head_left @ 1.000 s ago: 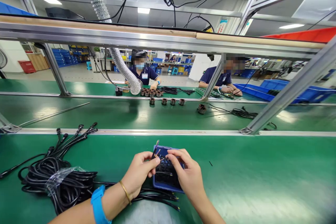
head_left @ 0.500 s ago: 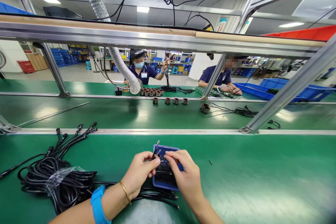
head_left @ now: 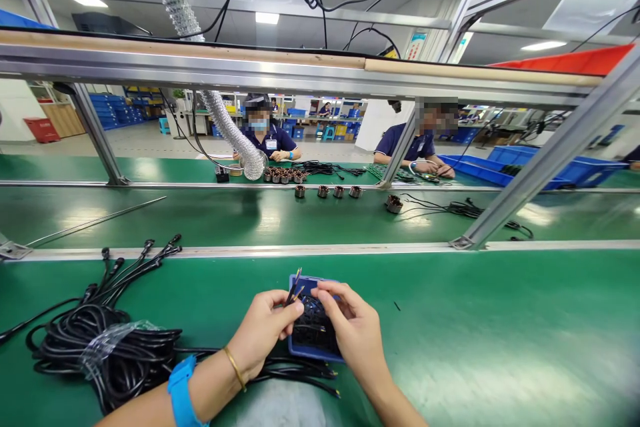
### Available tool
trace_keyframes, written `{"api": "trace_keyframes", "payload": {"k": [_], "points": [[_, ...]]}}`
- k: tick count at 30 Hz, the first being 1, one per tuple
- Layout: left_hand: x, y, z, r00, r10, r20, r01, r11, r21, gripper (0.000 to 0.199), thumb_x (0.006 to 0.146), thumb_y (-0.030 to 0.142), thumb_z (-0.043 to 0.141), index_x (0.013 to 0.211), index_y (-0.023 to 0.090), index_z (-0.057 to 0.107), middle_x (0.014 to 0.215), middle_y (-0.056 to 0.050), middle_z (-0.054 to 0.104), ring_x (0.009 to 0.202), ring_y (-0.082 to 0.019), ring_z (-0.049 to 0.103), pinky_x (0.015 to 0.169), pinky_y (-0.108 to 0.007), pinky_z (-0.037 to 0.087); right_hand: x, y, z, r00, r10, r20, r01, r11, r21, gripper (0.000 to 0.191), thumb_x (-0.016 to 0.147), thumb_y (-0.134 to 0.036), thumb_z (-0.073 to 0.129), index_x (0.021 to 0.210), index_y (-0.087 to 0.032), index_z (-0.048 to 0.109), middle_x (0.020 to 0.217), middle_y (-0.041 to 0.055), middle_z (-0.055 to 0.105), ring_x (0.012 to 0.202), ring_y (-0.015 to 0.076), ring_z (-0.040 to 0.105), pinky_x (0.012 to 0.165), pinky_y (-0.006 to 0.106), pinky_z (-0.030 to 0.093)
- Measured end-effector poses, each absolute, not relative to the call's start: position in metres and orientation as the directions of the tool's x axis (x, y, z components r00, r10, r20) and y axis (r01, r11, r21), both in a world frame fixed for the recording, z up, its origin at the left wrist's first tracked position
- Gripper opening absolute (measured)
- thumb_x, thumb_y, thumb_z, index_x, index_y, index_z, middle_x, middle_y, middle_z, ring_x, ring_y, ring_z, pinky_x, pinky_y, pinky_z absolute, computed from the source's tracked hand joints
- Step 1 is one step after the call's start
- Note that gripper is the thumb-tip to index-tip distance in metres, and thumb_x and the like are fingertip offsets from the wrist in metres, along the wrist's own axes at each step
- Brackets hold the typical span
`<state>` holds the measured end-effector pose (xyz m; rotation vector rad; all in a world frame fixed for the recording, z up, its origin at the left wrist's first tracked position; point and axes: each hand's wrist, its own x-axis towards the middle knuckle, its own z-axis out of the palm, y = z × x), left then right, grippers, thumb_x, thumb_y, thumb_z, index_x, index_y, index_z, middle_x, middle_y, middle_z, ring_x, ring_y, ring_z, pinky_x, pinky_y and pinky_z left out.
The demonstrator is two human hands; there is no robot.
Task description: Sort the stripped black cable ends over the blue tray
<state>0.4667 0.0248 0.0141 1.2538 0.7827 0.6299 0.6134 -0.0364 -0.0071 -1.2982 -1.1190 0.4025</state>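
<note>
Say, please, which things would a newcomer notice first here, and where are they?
Probably the eye falls first on the left hand, which holds a black cable with coloured wire ends, and on the right hand beside it, both at a small blue box, lower centre. Next may come the big cable coil on the green bench at left, and the silvery duct hanging left of centre.

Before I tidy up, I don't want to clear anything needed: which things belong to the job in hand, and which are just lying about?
Seemingly in use:
cable in the left hand
tub near the right hand
coil

Seemingly lying about:
rod
black scrap
</note>
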Motion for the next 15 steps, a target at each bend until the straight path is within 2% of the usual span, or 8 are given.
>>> {"api": "trace_keyframes", "payload": {"k": [2,5,7,12,15], "points": [[0.4665,0.0243,0.0148,0.595,0.785,-0.173,0.010,0.208,0.978,0.032,0.069,0.044,0.068,0.073,0.014,0.059,0.052,0.006,0.044,0.050,-0.008,0.036,0.048,-0.022,0.023,0.6186,-0.0367,-0.0043,0.429,0.812,0.396,0.322,0.272,-0.907,0.018,0.086,-0.037,0.064,0.090,-0.023,0.075,0.087,0.0062,0.072,0.080,0.0211,0.068,0.071,0.031,0.053],[0.4671,0.0253,0.0134,0.592,0.785,-0.180,0.019,0.210,0.978,0.033,0.067,0.044,0.069,0.074,0.013,0.059,0.054,0.005,0.047,0.051,-0.009,0.038,0.049,-0.022,0.025,0.6238,-0.0365,-0.0028,0.403,0.802,0.440,0.393,0.283,-0.875,0.017,0.086,-0.036,0.064,0.088,-0.025,0.077,0.092,0.0071,0.071,0.089,0.0225,0.065,0.079,0.033,0.051],[0.4682,0.0268,0.0112,0.577,0.797,-0.178,0.017,0.206,0.978,0.033,0.065,0.043,0.070,0.074,0.014,0.059,0.056,0.005,0.048,0.052,-0.009,0.041,0.049,-0.022,0.027,0.6249,-0.0355,-0.0034,0.411,0.788,0.459,0.396,0.299,-0.868,0.017,0.084,-0.036,0.066,0.086,-0.025,0.078,0.093,0.0072,0.070,0.090,0.0228,0.063,0.079,0.033,0.051],[0.4697,0.0281,0.0076,0.563,0.807,-0.177,0.034,0.192,0.981,0.030,0.066,0.041,0.069,0.074,0.013,0.060,0.056,0.005,0.050,0.052,-0.009,0.042,0.050,-0.022,0.029,0.6204,-0.0323,-0.0061,0.477,0.846,0.240,0.151,0.190,-0.970,0.022,0.077,-0.041,0.072,0.086,-0.022,0.077,0.082,0.0050,0.073,0.069,0.0183,0.064,0.063,0.028,0.051],[0.4691,0.0264,0.0090,0.579,0.792,-0.194,0.072,0.186,0.980,0.027,0.067,0.040,0.068,0.072,0.014,0.060,0.054,0.004,0.050,0.051,-0.010,0.042,0.050,-0.022,0.030,0.6162,-0.0324,-0.0056,0.472,0.866,0.164,0.058,0.155,-0.986,0.025,0.072,-0.042,0.076,0.084,-0.020,0.075,0.077,0.0045,0.074,0.067,0.0177,0.065,0.063,0.027,0.052]]}}
